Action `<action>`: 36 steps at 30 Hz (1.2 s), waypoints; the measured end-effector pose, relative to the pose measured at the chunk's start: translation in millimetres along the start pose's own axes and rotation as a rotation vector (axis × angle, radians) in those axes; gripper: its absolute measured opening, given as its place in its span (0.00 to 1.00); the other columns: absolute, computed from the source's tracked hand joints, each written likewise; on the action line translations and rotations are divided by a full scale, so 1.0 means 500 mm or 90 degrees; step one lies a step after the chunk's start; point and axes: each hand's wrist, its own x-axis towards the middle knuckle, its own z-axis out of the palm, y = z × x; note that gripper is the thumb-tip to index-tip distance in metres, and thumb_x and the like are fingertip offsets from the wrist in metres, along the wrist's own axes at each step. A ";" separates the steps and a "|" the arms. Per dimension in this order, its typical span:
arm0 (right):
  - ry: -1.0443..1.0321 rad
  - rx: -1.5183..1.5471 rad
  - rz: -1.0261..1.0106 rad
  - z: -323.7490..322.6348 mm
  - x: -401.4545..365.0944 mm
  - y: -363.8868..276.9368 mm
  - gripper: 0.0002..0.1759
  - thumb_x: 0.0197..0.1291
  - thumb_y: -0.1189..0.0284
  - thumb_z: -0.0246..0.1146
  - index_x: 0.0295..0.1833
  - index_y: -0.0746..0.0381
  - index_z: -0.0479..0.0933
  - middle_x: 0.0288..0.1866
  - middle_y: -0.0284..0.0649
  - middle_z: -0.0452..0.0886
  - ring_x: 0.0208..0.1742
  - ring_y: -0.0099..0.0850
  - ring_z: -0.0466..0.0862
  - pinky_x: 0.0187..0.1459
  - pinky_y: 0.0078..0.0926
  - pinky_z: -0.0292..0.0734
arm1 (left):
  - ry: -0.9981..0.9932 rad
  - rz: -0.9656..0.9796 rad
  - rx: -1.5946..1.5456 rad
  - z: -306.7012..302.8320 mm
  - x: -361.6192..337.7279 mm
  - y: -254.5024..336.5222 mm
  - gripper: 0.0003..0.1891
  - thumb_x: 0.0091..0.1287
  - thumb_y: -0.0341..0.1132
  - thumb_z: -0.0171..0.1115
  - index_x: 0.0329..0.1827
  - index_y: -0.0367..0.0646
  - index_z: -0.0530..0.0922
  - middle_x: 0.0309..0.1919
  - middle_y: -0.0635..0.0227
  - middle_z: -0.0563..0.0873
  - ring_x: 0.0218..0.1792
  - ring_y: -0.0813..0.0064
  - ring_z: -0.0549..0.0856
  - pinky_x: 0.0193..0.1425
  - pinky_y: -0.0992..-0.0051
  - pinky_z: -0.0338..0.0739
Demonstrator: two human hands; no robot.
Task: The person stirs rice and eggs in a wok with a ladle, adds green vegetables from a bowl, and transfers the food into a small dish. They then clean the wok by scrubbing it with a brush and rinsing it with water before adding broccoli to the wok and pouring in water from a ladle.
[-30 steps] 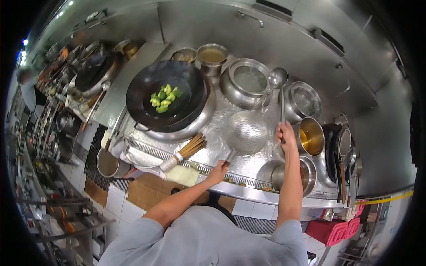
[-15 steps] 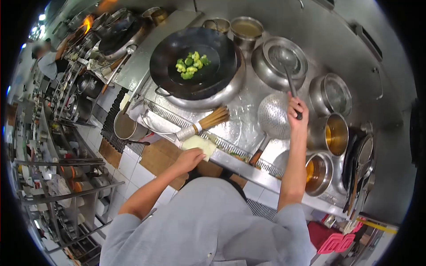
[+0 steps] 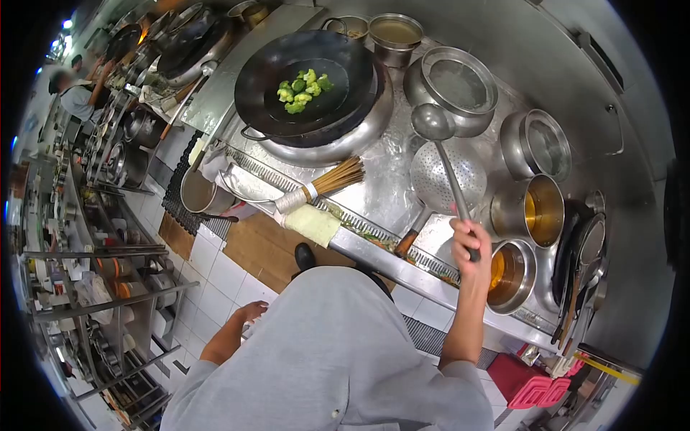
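My right hand (image 3: 471, 244) is closed round the dark handle of a metal ladle (image 3: 433, 123), whose bowl is held above the counter near a steel pot of water (image 3: 460, 80). Under the ladle's shaft lies a perforated strainer (image 3: 448, 176) with a wooden handle. Low beside my body is my left hand (image 3: 251, 312); its fingers are partly hidden, so whether it is open is unclear. Green florets (image 3: 302, 90) sit in the black wok (image 3: 251, 86). A bamboo brush (image 3: 327, 182) and a pale folded cloth (image 3: 310, 224) rest along the counter's front edge.
Two pots of orange liquid (image 3: 544, 208) (image 3: 509, 276) stand at the right, near another lidless water pot (image 3: 548, 147). Left of the counter is a bucket (image 3: 205, 192). Shelving (image 3: 108, 316) lines the left side. Two people (image 3: 75, 97) are at the far left.
My left hand has left the cloth and drawn back beside my body. My right hand has moved down with the ladle, whose bowl is now out of the water pot and over the strainer's edge.
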 end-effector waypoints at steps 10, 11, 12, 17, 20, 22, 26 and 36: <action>0.132 -0.119 0.038 -0.031 -0.164 0.125 0.24 0.62 0.77 0.52 0.65 0.57 0.63 0.28 0.30 0.65 0.14 0.13 0.62 0.10 0.15 0.59 | 0.382 0.396 0.406 -0.088 -0.127 0.410 0.15 0.66 0.43 0.54 0.34 0.38 0.80 0.30 0.48 0.83 0.35 0.46 0.82 0.39 0.55 0.75; 0.159 -0.137 0.046 -0.033 -0.178 0.138 0.24 0.63 0.77 0.52 0.65 0.57 0.63 0.28 0.30 0.65 0.14 0.13 0.62 0.10 0.15 0.58 | 0.439 0.402 0.497 -0.107 -0.174 0.501 0.14 0.64 0.40 0.57 0.34 0.36 0.81 0.27 0.50 0.83 0.31 0.51 0.83 0.36 0.59 0.75; 0.136 -0.090 0.050 -0.041 -0.189 0.147 0.25 0.63 0.77 0.51 0.66 0.58 0.63 0.28 0.31 0.63 0.14 0.13 0.61 0.10 0.15 0.58 | 0.473 0.612 0.544 -0.124 -0.241 0.606 0.15 0.65 0.42 0.56 0.30 0.39 0.80 0.28 0.50 0.82 0.32 0.49 0.81 0.36 0.54 0.73; 0.116 -0.009 0.030 -0.038 -0.215 0.218 0.27 0.62 0.77 0.52 0.68 0.59 0.61 0.28 0.30 0.62 0.14 0.11 0.61 0.10 0.13 0.60 | 0.327 1.120 0.692 0.019 -0.466 1.039 0.06 0.58 0.35 0.62 0.29 0.44 0.77 0.29 0.64 0.78 0.37 0.59 0.79 0.43 0.62 0.72; 0.105 0.050 -0.048 -0.023 -0.216 0.271 0.27 0.62 0.77 0.50 0.68 0.66 0.59 0.29 0.30 0.63 0.13 0.10 0.63 0.07 0.13 0.62 | 0.002 1.406 0.660 0.230 -0.555 1.130 0.06 0.51 0.33 0.61 0.31 0.44 0.78 0.31 0.67 0.79 0.40 0.65 0.80 0.45 0.67 0.75; 0.275 0.153 -0.106 -0.067 -0.249 0.325 0.29 0.60 0.77 0.53 0.69 0.62 0.59 0.32 0.32 0.67 0.20 0.14 0.68 0.16 0.14 0.67 | -0.131 1.557 0.722 0.388 -0.631 1.123 0.06 0.51 0.35 0.60 0.16 0.52 0.80 0.19 0.69 0.81 0.30 0.66 0.84 0.34 0.62 0.76; 0.507 0.160 -0.167 -0.083 -0.236 0.369 0.33 0.58 0.77 0.56 0.70 0.59 0.58 0.35 0.34 0.71 0.28 0.19 0.73 0.25 0.16 0.72 | -0.300 1.551 0.831 0.422 -0.839 1.085 0.05 0.55 0.36 0.59 0.22 0.50 0.80 0.24 0.71 0.82 0.32 0.67 0.83 0.36 0.63 0.78; 0.632 -0.355 -0.163 -0.043 -0.173 0.284 0.36 0.55 0.76 0.59 0.71 0.60 0.57 0.37 0.35 0.73 0.33 0.20 0.74 0.30 0.16 0.72 | -0.561 1.688 0.695 0.404 -0.702 1.175 0.14 0.64 0.33 0.51 0.49 0.43 0.81 0.46 0.65 0.83 0.48 0.67 0.83 0.50 0.67 0.80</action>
